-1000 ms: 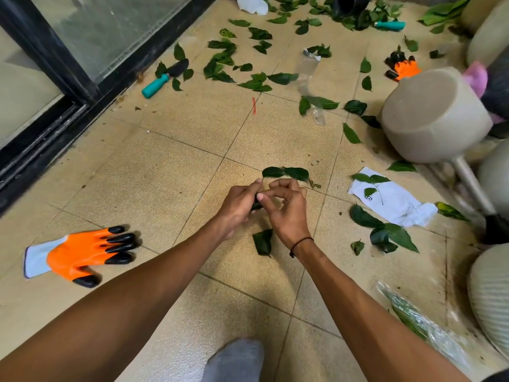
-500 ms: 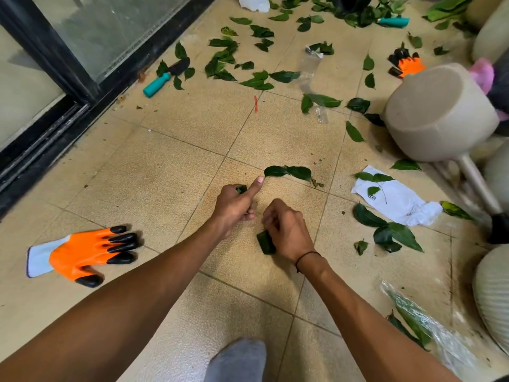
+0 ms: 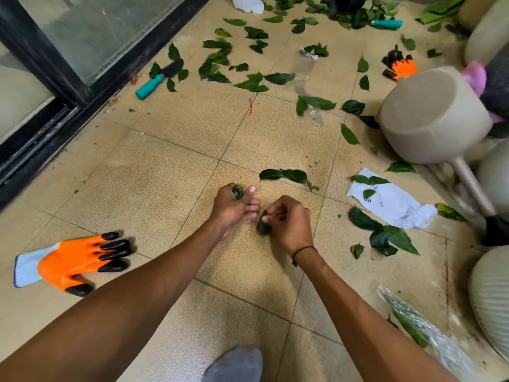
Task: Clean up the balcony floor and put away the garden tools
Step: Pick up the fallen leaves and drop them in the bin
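Note:
My left hand (image 3: pixel 234 206) holds crumpled green leaves (image 3: pixel 237 192) in its curled fingers, thumb sticking up. Just to its right, my right hand (image 3: pixel 289 224) pinches a dark green leaf (image 3: pixel 263 226) a little above the tiled floor (image 3: pixel 154 177). A pair of joined leaves (image 3: pixel 283 175) lies just beyond my hands. Many more leaves (image 3: pixel 217 64) are scattered across the far floor. An orange garden glove with black fingertips (image 3: pixel 74 261) lies to the left. A teal-handled trowel (image 3: pixel 158 78) rests near the door track.
A second orange glove (image 3: pixel 400 67) and another teal-handled tool (image 3: pixel 387 24) lie at the back right. A tipped beige pot (image 3: pixel 432 117) and other pots line the right side. White paper (image 3: pixel 391 202) and clear plastic wrap (image 3: pixel 424 332) lie on the right floor. My grey sock (image 3: pixel 234 365) is at the bottom.
My hands were joined over a leaf, then parted. The right hand dropped to the leaf on the floor below and has lifted it; the left keeps its leaves.

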